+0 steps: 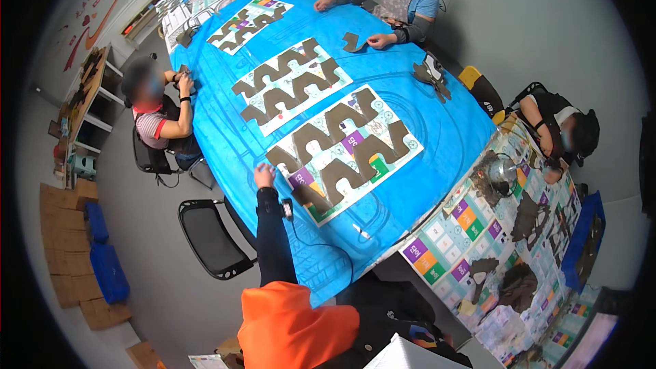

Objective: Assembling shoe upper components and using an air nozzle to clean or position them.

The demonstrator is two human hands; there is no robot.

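Observation:
My left arm, in an orange sleeve (294, 324) and a black arm cover (275, 246), reaches forward over the table. My left hand (264, 176) is at the left edge of the nearest printed sheet (281, 155), fingers slightly apart, with nothing visible in them. Whether it touches the sheet is too small to tell. Dark grey-brown cut pieces (345, 179) with curved cut-outs lie on this sheet in two rows. Below the hand, a small device on a cable (287, 210) sits beside my wrist. My right hand does not show.
Two more sheets with dark pieces (290, 99) (249, 25) lie farther along the blue-covered table (437, 157). Co-workers sit at left (160, 113), far right (406, 0) and right (564, 123). A black chair (215, 239) stands left; a patterned table (444, 239) with dark scraps adjoins right.

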